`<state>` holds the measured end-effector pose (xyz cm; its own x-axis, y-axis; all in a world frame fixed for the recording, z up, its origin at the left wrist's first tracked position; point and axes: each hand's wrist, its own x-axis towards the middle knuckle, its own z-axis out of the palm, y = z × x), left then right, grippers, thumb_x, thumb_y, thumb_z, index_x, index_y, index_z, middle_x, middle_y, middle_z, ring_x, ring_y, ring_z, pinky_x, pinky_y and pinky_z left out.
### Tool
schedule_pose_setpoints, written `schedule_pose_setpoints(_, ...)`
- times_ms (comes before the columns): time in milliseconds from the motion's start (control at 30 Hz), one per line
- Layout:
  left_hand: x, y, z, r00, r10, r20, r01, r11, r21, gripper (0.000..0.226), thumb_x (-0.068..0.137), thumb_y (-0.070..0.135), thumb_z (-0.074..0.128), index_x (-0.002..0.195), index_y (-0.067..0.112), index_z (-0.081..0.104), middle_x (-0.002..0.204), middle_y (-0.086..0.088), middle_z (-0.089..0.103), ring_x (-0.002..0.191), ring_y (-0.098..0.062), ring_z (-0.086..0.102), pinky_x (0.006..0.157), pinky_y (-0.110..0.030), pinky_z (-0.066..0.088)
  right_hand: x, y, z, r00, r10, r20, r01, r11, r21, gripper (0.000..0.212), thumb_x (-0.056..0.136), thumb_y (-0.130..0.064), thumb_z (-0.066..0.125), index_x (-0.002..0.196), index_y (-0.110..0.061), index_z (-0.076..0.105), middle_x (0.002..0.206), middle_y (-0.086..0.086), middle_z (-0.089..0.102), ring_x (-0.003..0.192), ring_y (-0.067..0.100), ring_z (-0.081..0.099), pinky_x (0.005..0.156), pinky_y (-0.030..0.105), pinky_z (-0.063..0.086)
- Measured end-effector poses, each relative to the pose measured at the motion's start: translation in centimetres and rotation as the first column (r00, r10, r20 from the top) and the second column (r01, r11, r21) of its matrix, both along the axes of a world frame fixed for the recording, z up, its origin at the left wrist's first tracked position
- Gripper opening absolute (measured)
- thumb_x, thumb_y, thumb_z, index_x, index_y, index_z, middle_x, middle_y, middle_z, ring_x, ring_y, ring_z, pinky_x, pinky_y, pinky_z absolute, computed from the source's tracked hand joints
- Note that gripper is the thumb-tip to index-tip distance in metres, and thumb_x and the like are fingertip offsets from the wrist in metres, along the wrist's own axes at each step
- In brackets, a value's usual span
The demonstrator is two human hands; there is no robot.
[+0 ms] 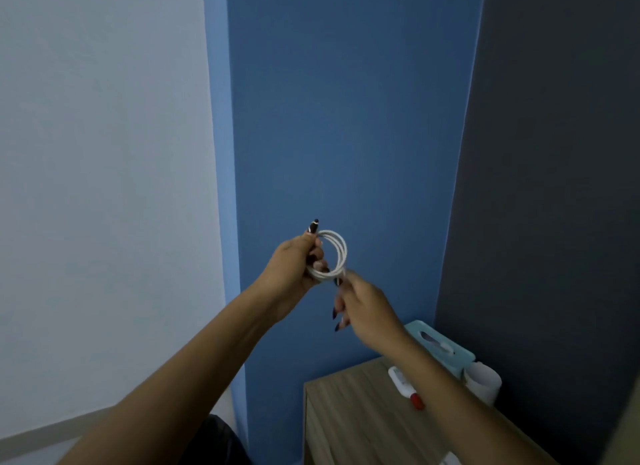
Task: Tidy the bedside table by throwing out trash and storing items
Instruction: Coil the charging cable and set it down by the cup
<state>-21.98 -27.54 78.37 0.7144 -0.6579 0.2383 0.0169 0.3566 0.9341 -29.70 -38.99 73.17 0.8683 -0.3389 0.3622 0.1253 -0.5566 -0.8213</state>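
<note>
I hold a white cable (337,248) wound into a small coil, raised in front of the blue wall. My left hand (294,267) grips the coil's left side between thumb and fingers. My right hand (363,309) pinches the cable at the bottom right of the loop. Below, at the lower right, stands the wooden bedside table (349,416). On it lie a white marker with a red cap (405,386), a teal tissue box (440,343) and a white cup (483,383) by the dark wall.
A pale wall fills the left, a blue wall the middle, and a dark grey wall the right. A dark object (214,440) sits on the floor left of the table. Something white (450,459) pokes in at the table's near edge.
</note>
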Motion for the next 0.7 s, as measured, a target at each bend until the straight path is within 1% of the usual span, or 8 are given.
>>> schedule_pose_setpoints(167,0.9,-0.8,-1.3,0.958,0.262,0.117,-0.276,0.952,0.129,0.028,0.102,0.025,0.035,0.08,0.012,0.047,0.061,0.002,0.038,0.05,-0.012,0.033,0.056,-0.026,0.033,-0.8,1.4,-1.3,0.985,-0.171,-0.037,0.153,0.944,-0.292,0.023,0.102,-0.022,0.034,0.102,-0.015,0.055,0.074,0.009,0.063,0.063,0.023,0.063,0.062,0.04,0.058)
schedule_pose_setpoints(267,1.7,-0.9,-2.0,0.911,0.36,0.2,-0.394,0.904,0.167,0.028,0.101,0.026,0.034,0.083,0.011,0.048,0.065,0.0,0.042,0.057,-0.014,0.036,0.058,-0.028,0.035,-1.0,1.8,-1.1,0.967,-0.24,0.085,0.242,0.766,-0.596,0.027,0.099,-0.019,0.046,0.124,-0.012,0.055,0.074,0.006,0.067,0.062,0.019,0.063,0.052,0.025,0.05)
schedule_pose_setpoints(333,2.0,-0.9,-2.3,0.886,0.393,0.247,-0.44,0.88,0.179,0.028,0.101,0.028,0.035,0.084,0.01,0.049,0.067,0.0,0.044,0.058,-0.015,0.038,0.059,-0.028,0.037,-1.5,2.3,-0.8,0.935,-0.231,0.269,0.354,0.642,-0.68,0.005,0.091,-0.015,0.062,0.095,-0.011,0.064,0.056,-0.002,0.054,0.046,0.013,0.048,0.039,0.013,0.027)
schedule_pose_setpoints(400,2.1,-1.1,-2.5,0.878,0.4,0.261,-0.452,0.873,0.184,0.028,0.101,0.028,0.035,0.085,0.009,0.048,0.068,-0.001,0.044,0.058,-0.014,0.038,0.058,-0.028,0.037,-1.7,2.5,-0.5,0.875,-0.229,0.426,0.469,0.619,-0.63,0.008,0.083,-0.011,0.07,0.078,-0.011,0.064,0.05,-0.003,0.05,0.042,0.011,0.039,0.039,0.012,0.019)
schedule_pose_setpoints(500,1.9,-1.3,-2.5,0.898,0.372,0.235,-0.415,0.894,0.17,0.026,0.101,0.025,0.034,0.084,0.009,0.046,0.068,-0.001,0.043,0.058,-0.014,0.037,0.058,-0.028,0.035,-1.8,2.8,0.0,0.855,-0.164,0.492,0.429,0.757,-0.493,0.012,0.083,-0.015,0.069,0.095,-0.014,0.072,0.063,-0.01,0.06,0.05,0.004,0.049,0.048,0.011,0.04)
schedule_pose_setpoints(600,1.7,-1.3,-2.5,0.906,0.351,0.235,-0.392,0.906,0.159,0.026,0.101,0.024,0.033,0.081,0.011,0.043,0.067,-0.001,0.042,0.058,-0.014,0.036,0.058,-0.028,0.034,-2.2,2.9,0.5,0.956,-0.046,0.288,0.079,0.991,-0.104,0.026,0.084,-0.016,0.068,0.109,-0.024,0.07,0.075,-0.018,0.068,0.061,0.003,0.062,0.062,0.012,0.048)
schedule_pose_setpoints(667,1.6,-1.3,-2.4,0.923,0.326,0.203,-0.359,0.921,0.151,0.026,0.101,0.024,0.033,0.08,0.012,0.044,0.066,-0.002,0.041,0.058,-0.014,0.037,0.057,-0.029,0.034,-2.2,2.6,0.6,0.967,0.109,0.23,-0.156,0.968,0.199,0.031,0.088,-0.007,0.061,0.11,-0.027,0.069,0.088,-0.013,0.074,0.074,0.006,0.068,0.07,0.022,0.056)
schedule_pose_setpoints(700,1.5,-1.2,-2.3,0.935,0.302,0.183,-0.33,0.933,0.144,0.027,0.101,0.024,0.033,0.079,0.012,0.043,0.066,-0.002,0.04,0.057,-0.014,0.037,0.057,-0.029,0.035,-2.0,2.3,0.6,0.963,0.115,0.245,-0.178,0.951,0.254,0.033,0.09,-0.003,0.059,0.108,-0.029,0.069,0.089,-0.01,0.075,0.073,0.006,0.068,0.071,0.023,0.056)
